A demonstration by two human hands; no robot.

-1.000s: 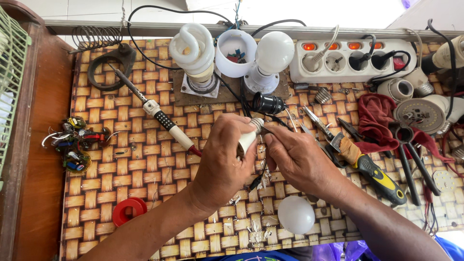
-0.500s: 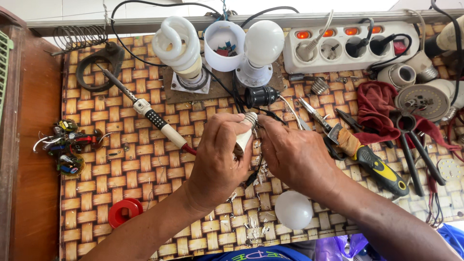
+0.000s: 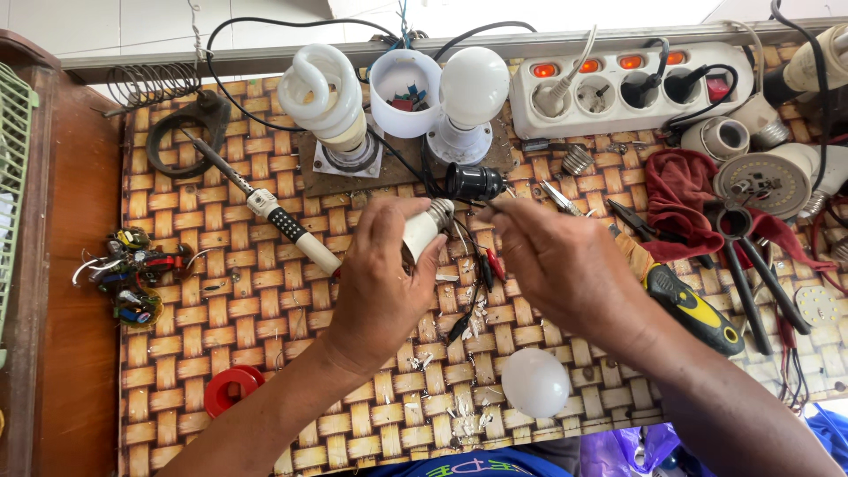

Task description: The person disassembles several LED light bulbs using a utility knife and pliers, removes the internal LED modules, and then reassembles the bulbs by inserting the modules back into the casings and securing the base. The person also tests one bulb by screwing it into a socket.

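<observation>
my bench wears a woven mat. on it lie a soldering iron far left, a red tape roll near left, a white dome near me, pliers right, a power strip far right.

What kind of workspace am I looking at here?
Most likely a small lamp and electronics repair bench: a soldering iron, a switched power strip and opened bulb parts lie about, and the left hand holds a bulb base.

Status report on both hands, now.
Left hand grips bulb base. Right hand pinches thin wire at its screw cap. Black socket just beyond.
</observation>
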